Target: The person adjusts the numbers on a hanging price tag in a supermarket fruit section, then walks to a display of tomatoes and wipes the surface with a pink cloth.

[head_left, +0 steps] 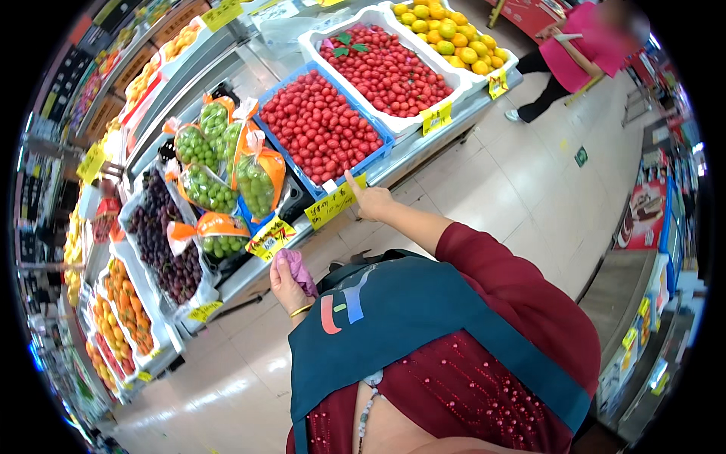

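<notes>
My right hand (pixel 368 198) reaches to the front edge of a fruit stand, index finger extended at the top of a yellow handwritten price sign (pixel 334 205); whether it touches the sign I cannot tell. Just behind the fingertip is a blue plastic crate (pixel 387 148) of small red fruits (pixel 320 127). My left hand (pixel 287 286) is closed around a crumpled purple cloth (pixel 298 271), near a yellow and red price sign (pixel 271 238). Bagged green grapes (pixel 255 184) with orange-printed wrapping lie left of the crate.
White foam boxes hold more red fruit (pixel 391 74), green-orange citrus (pixel 454 40) and dark grapes (pixel 164 238). The stand's metal edge (pixel 420 147) runs diagonally before me. A person in a pink top (pixel 578 48) stands on the tiled floor at upper right. A counter (pixel 618 295) is at right.
</notes>
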Demonstrator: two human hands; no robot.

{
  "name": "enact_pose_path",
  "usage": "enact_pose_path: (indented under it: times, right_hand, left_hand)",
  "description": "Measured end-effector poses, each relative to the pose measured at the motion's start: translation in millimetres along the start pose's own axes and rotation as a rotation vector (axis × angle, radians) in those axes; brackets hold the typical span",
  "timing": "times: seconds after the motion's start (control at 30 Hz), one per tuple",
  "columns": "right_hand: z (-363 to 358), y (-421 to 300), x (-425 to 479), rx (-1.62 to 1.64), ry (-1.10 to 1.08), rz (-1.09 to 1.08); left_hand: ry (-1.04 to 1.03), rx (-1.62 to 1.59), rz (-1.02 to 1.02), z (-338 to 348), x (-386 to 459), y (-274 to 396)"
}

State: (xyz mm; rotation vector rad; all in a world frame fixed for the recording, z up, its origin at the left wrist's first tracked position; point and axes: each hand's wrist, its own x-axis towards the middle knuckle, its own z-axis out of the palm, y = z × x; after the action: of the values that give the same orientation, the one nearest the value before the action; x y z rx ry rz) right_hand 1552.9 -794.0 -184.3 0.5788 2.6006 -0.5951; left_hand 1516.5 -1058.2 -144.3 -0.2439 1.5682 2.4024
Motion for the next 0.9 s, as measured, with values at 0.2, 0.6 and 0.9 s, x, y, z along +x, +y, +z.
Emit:
enact_pose_path:
  times: [0.2, 0.6, 0.9]
  right_hand:
    - [1.3, -5.1, -4.4, 0.045, -0.002, 0.059]
    - [3.9, -24.3, 5.5, 0.079, -0.010, 0.161]
    - [-9.4, -7.5, -1.1, 0.217, -0.077, 0.109]
  left_hand:
    - [-0.137, 0.031, -0.046, -7.4, 55.6, 27.7]
    - [-0.453, 0.193, -0.111, 27.4, 116.0, 45.9]
    - [-0.647, 0.234, -0.016, 63.2, 144.4, 16.2]
